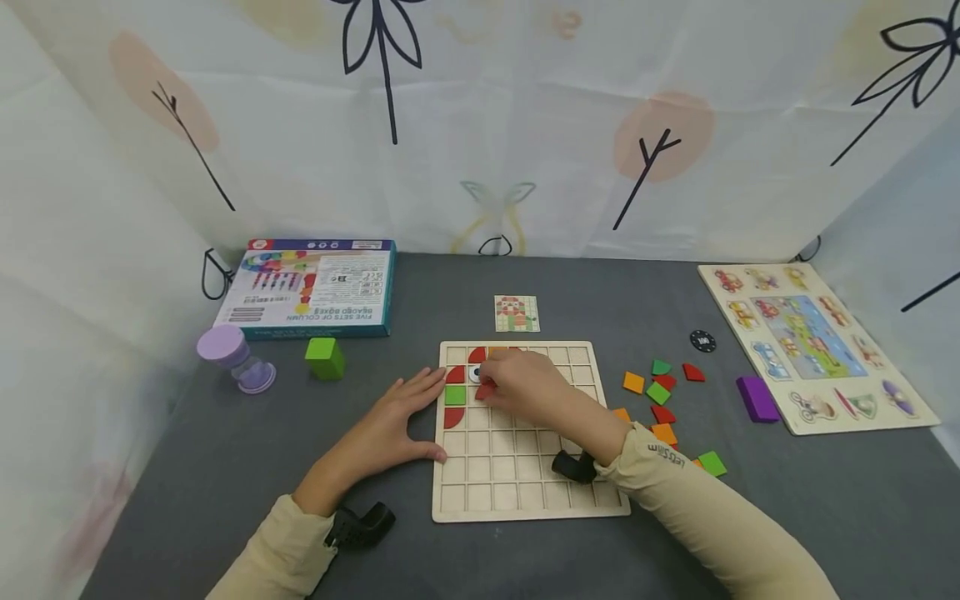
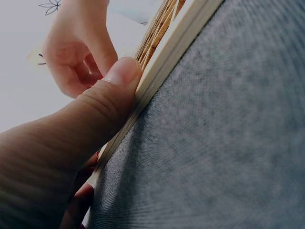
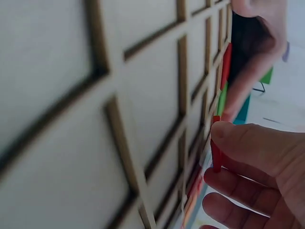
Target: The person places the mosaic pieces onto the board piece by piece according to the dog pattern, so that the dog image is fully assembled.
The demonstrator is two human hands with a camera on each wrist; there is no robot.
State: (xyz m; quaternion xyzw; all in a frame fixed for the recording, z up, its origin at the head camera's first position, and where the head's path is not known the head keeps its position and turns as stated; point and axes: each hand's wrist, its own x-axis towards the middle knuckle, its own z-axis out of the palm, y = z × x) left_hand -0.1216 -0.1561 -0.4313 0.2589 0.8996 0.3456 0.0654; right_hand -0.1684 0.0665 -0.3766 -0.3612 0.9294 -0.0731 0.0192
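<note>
A wooden grid board [image 1: 517, 498] lies flat on the table. Between the thumb and a finger of my right hand [image 1: 528, 387] is a small red tile with a curved side [image 3: 216, 155], pinched just above the upper left part of the grid. My left hand [image 1: 393, 421] rests along the board's left edge, fingers extended and thumb touching the rim, as the left wrist view also shows. Along the left column sit a red tile [image 1: 455, 375], a green square tile [image 1: 455, 395] and another red tile [image 1: 453, 417]. A round eye tile [image 1: 474, 374] is partly covered by my right fingers.
Loose orange, red and green tiles [image 1: 658, 393] lie right of the board. Behind it is a small pattern card [image 1: 516, 314]. A box [image 1: 315, 287], green block [image 1: 325, 358] and purple hourglass [image 1: 238, 358] stand left; a purple block [image 1: 757, 399], black disc [image 1: 702, 341] and picture puzzle [image 1: 817, 350] are right.
</note>
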